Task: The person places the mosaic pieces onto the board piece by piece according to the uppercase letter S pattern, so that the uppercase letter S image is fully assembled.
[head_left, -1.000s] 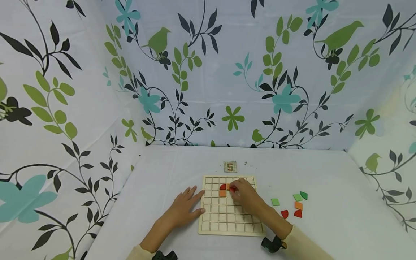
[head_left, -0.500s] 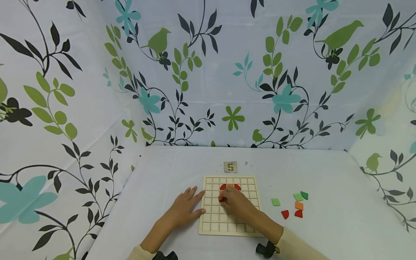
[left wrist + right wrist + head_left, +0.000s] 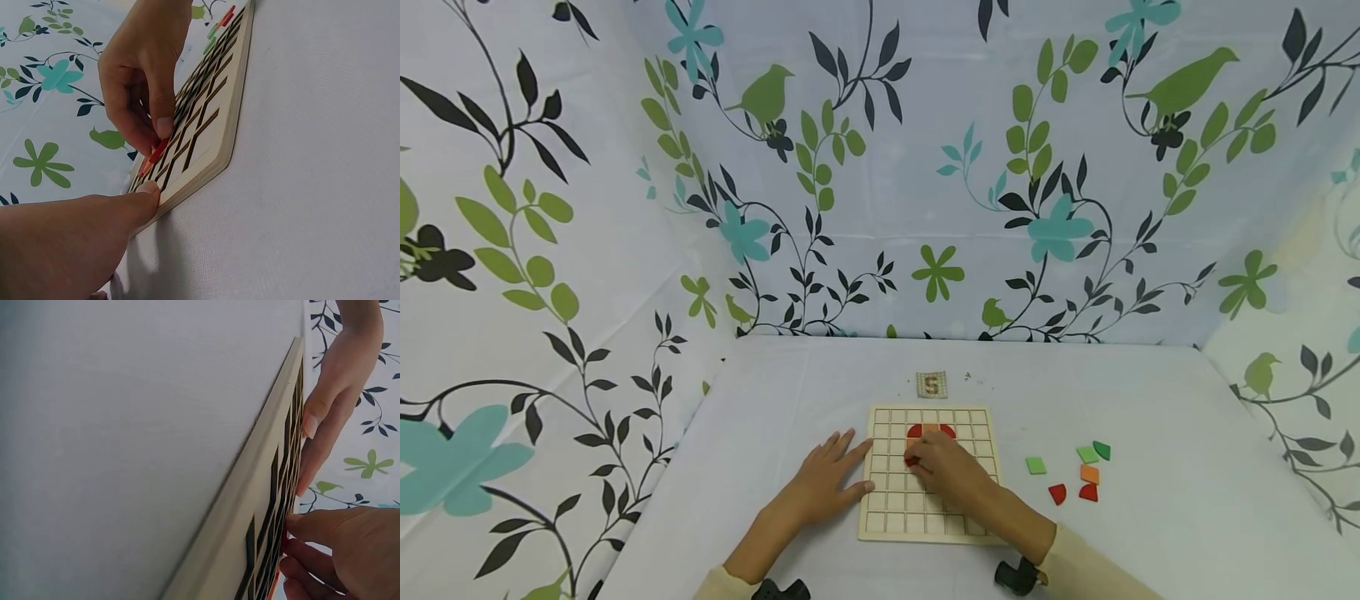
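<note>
In the head view, the right hand (image 3: 951,468) pinched a red piece (image 3: 910,459) between thumb and fingertips at the grid board (image 3: 887,504), covering too much of it to show its shape. Just beyond the grip lay a curved red piece (image 3: 915,430) and a second one (image 3: 949,431), with an orange piece (image 3: 931,428) between them, partly hidden by the hand. Left of the grip, the left hand (image 3: 826,479), fingers extended, touched the board's edge. Well right of the grip were loose pieces (image 3: 1089,474); beyond it, past the board, stood out a small card (image 3: 932,384), its mark hard to read.

In the left wrist view, the pinch showed plainly; whether the piece was seated could not be told. The left thumb pressed the board's rim near the grip.

In the right wrist view, the right hand was cut off at the frame's edge, the pinched piece mostly hidden.
</note>
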Demonstrator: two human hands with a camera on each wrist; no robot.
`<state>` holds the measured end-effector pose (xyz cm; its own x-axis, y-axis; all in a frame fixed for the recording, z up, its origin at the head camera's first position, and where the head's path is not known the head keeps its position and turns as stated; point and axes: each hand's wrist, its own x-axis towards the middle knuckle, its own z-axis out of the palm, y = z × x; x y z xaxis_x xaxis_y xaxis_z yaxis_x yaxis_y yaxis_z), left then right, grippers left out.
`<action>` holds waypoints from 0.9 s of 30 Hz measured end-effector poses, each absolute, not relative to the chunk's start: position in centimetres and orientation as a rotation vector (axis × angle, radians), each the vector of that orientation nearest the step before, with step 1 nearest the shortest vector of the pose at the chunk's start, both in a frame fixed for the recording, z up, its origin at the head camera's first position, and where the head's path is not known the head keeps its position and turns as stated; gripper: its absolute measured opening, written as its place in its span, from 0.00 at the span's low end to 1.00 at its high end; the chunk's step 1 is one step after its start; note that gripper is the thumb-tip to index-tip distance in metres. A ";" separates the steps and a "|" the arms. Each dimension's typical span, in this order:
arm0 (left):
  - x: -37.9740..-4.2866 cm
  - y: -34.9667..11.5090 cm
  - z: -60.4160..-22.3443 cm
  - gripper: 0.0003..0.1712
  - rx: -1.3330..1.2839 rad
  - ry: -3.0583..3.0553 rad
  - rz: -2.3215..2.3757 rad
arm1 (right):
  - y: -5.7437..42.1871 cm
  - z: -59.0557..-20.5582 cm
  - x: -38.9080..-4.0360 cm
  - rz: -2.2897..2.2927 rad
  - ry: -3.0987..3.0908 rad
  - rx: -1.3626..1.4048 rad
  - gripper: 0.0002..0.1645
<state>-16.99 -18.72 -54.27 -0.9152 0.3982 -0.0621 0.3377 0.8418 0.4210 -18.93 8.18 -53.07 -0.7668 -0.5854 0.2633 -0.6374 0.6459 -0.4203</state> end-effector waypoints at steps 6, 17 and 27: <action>-16.9 -18.7 -54.3 0.41 0.577 2.879 0.615 | 8.5 -53.0 -18.8 0.684 -2.736 1.015 0.07; -16.9 -18.6 -54.3 0.41 0.580 2.878 0.620 | 9.0 -53.5 -18.6 0.659 -2.687 1.020 0.06; -16.9 -18.6 -54.2 0.41 0.583 2.881 0.615 | 12.2 -52.7 -18.9 0.957 -2.904 0.684 0.11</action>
